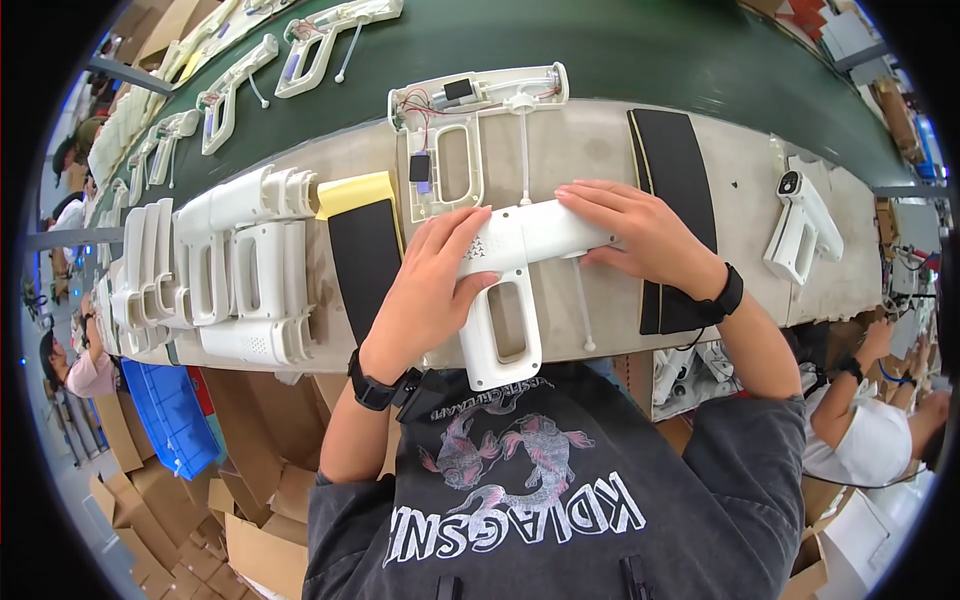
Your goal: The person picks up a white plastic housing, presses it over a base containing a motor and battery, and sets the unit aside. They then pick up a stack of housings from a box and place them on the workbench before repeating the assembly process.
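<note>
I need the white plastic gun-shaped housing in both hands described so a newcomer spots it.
Find the beige workbench beside the dark green surface, then the person's left hand and right hand midway along it. Both hold the smooth white plastic gun-shaped housing, its looped handle pointing toward the dark shirt. Unlike the open white half-shell just beyond, this one hides its insides.

We see bright, even light, soft shadows on the table (pixel 745 240) and a faint sheen on the belt (pixel 650 50). The shell (pixel 540 235) looks crisp; toward the blackened corners, we find straight edges bowed and small details soft.
</note>
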`<state>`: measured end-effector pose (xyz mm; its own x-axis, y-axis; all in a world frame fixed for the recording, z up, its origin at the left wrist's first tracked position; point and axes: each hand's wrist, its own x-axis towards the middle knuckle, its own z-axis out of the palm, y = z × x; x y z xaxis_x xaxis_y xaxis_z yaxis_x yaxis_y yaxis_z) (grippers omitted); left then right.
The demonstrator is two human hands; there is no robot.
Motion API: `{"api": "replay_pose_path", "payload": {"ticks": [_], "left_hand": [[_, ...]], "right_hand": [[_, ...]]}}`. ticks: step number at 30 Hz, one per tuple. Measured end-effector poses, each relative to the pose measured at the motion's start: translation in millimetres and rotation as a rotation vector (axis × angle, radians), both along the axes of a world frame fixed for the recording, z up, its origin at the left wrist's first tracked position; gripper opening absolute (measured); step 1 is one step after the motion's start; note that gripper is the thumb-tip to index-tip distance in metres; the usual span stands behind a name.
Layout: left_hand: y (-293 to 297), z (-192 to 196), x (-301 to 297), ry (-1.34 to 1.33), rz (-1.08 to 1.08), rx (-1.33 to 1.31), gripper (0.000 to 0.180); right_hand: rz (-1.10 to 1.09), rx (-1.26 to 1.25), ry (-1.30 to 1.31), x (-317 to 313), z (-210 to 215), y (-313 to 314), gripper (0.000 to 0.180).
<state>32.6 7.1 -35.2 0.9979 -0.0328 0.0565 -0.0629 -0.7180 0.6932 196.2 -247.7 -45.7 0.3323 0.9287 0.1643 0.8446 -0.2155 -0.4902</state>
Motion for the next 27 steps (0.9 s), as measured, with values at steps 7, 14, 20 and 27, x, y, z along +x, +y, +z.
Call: {"api": "replay_pose_path", "payload": {"ticks": [7, 14, 20, 27], "left_hand": [[-1.8, 4.3, 1.8, 0.048, -0.018, 0.129, 0.065], [4.2, 11.5, 11.3, 0.233, -0.062, 0.116, 0.068], [10.6, 27.8, 9.6, 0.525, -0.24, 0.013, 0.082], [-20.5, 55.2, -46.7, 0.419, 0.026, -0.198, 0.082]], "right_hand": [[0.044, -0.009, 0.077, 5.0, -3.7, -3.2, 0.077], [-0.068, -0.182, 0.417, 25.9, 2.9, -6.4, 0.066], [-0.1, -0.099, 1.047, 4.8, 20.4, -11.2, 0.077], [-0.218, 0.197, 1.235, -48.6, 43.2, -23.8, 0.088]]}}
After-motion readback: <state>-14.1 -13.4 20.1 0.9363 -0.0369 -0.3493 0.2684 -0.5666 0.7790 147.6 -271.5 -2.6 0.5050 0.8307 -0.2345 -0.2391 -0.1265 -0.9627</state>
